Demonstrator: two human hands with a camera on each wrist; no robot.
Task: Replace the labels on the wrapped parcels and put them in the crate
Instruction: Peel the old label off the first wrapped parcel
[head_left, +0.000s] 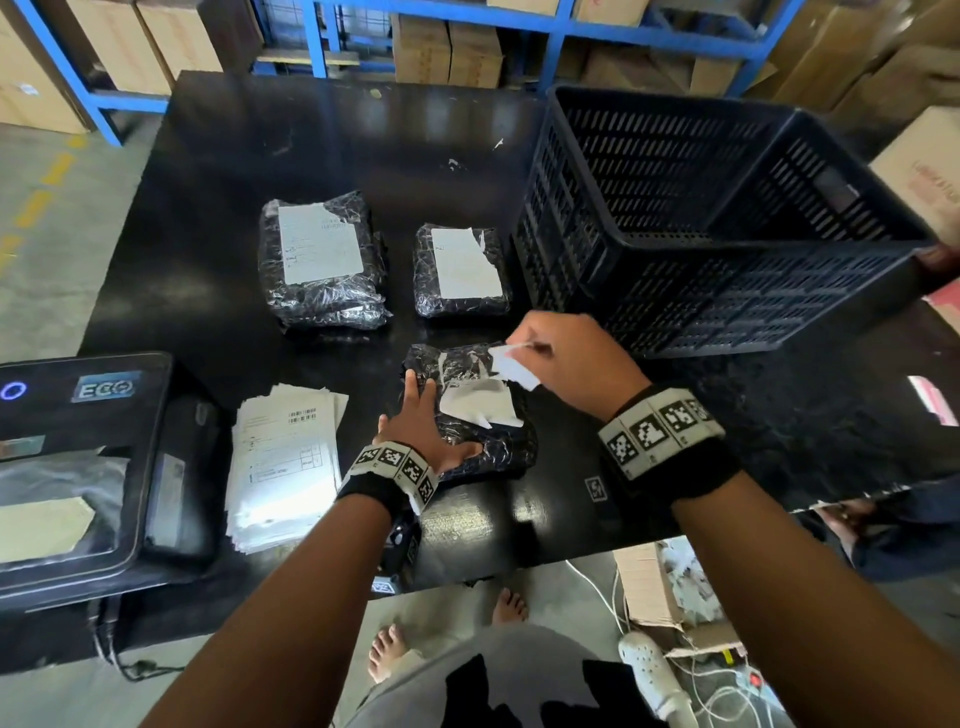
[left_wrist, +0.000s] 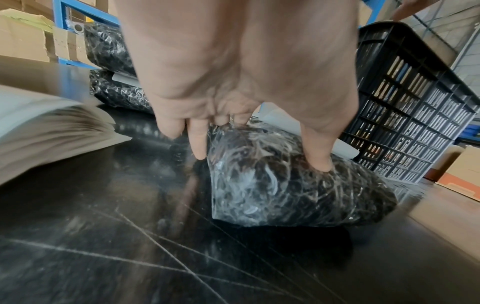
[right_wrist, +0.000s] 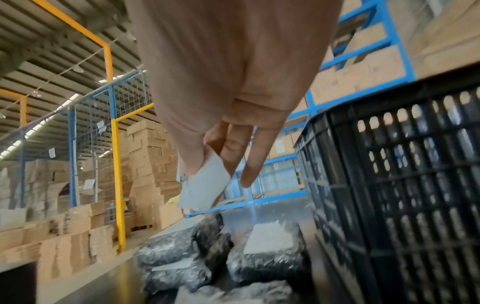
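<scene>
Three parcels in black crinkled wrap lie on the black table (head_left: 218, 218). The nearest parcel (head_left: 498, 447) carries a half-torn white label (head_left: 478, 408). My left hand (head_left: 428, 421) presses flat on its left side, fingers spread; in the left wrist view the fingertips (left_wrist: 198, 152) and thumb push into the wrap of that parcel (left_wrist: 285, 189). My right hand (head_left: 524, 345) hovers above its far edge and pinches a torn label piece (head_left: 514, 366), also seen in the right wrist view as a white label piece (right_wrist: 202, 185). The black crate (head_left: 727, 223) stands tilted at the right.
Two more labelled parcels (head_left: 322, 260) (head_left: 462, 270) lie further back. A stack of printed label sheets (head_left: 285, 462) sits left of my left hand, beside a black printer (head_left: 78, 467). Another person's hand (head_left: 935, 257) holds the crate's right corner. Blue shelving with cartons stands behind.
</scene>
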